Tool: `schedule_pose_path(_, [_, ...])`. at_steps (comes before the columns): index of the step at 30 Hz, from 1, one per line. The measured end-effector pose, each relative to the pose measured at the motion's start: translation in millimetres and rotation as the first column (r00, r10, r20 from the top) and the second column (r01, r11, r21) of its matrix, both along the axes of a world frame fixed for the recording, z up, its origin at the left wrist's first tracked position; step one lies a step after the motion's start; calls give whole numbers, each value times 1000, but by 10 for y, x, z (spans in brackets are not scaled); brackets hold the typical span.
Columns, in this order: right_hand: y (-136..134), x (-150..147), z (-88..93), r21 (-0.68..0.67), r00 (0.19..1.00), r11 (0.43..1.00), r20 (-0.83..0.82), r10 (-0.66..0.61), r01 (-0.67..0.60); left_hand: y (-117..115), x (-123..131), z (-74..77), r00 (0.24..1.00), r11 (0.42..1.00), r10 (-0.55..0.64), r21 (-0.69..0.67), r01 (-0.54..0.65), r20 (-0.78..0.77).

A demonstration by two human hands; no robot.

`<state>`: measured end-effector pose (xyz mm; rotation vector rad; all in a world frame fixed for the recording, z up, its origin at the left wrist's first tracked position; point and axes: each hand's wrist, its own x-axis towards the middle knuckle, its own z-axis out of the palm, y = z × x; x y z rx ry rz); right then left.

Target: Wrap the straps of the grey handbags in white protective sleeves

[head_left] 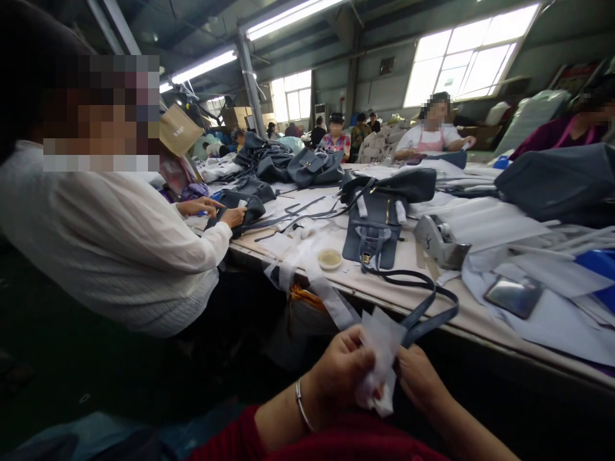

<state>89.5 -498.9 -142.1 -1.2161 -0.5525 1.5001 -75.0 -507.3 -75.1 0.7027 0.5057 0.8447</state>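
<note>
My left hand (342,369) and my right hand (419,378) are both closed on a strip of white paper or wrapping (382,358), held below the table's near edge over my lap. A silver bangle (302,404) sits on my left wrist. The end of a grey-blue bag strap (423,314) hangs off the table just above the paper, and I cannot tell whether it touches my hands. The strap leads up to a grey-blue handbag (375,234) lying flat on the table.
A person in a white sweater (120,243) works at the left on dark bag parts. On the table (480,314) are a small round dish (329,258), a grey tool (439,240), a phone (513,296), white sheets and more grey bags (562,182). Other workers sit behind.
</note>
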Motion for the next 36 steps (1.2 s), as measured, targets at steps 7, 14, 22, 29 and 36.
schedule_pose_path(7, [-55,162,317,127,963,964,-112,247,-232,213,42,-277,807,885,440,39,-464,-394])
schedule_pose_path(14, [-6,159,523,253,901,865,103,420,-433,162,135,-372,669,865,495,388,-318,-555])
schedule_pose_path(22, [120,333,341,145,987,979,93,131,-144,156,-198,-428,782,922,-173,182,343,-599])
schedule_pose_path(29, [227,586,270,143,941,966,293,169,-218,854,-582,-366,256,525,269,364,769,-928])
schedule_pose_path(36, [184,364,211,95,905,948,340,255,-303,2246,-462,-66,-244,643,706,459,613,-664])
